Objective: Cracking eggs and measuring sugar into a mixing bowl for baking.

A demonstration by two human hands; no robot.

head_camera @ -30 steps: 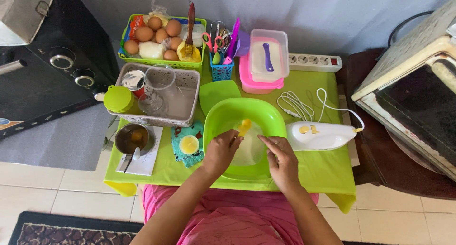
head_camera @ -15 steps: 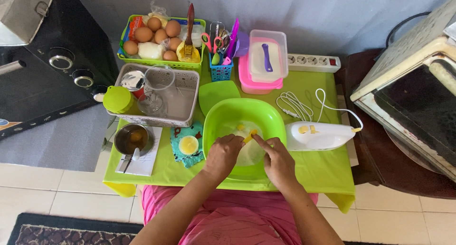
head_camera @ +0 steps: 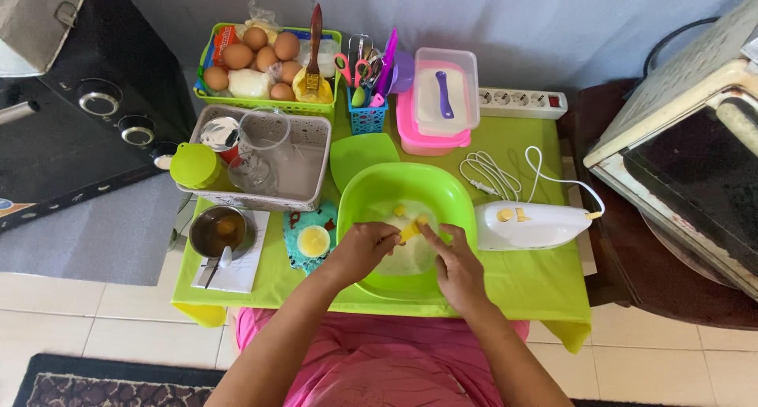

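Both my hands pinch one small yellow butter lump (head_camera: 410, 230) over the green bowl (head_camera: 399, 187): left hand (head_camera: 365, 249), right hand (head_camera: 456, 263). Some white flour and yellow bits sit in the bowl already. White mixer (head_camera: 530, 225) waits unused on the worktop (head_camera: 545, 285), I think.

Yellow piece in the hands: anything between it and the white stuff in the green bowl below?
Nothing visible. Both the left hand and right hand pinch the yellow piece over the green bowl, directly above the white powder.
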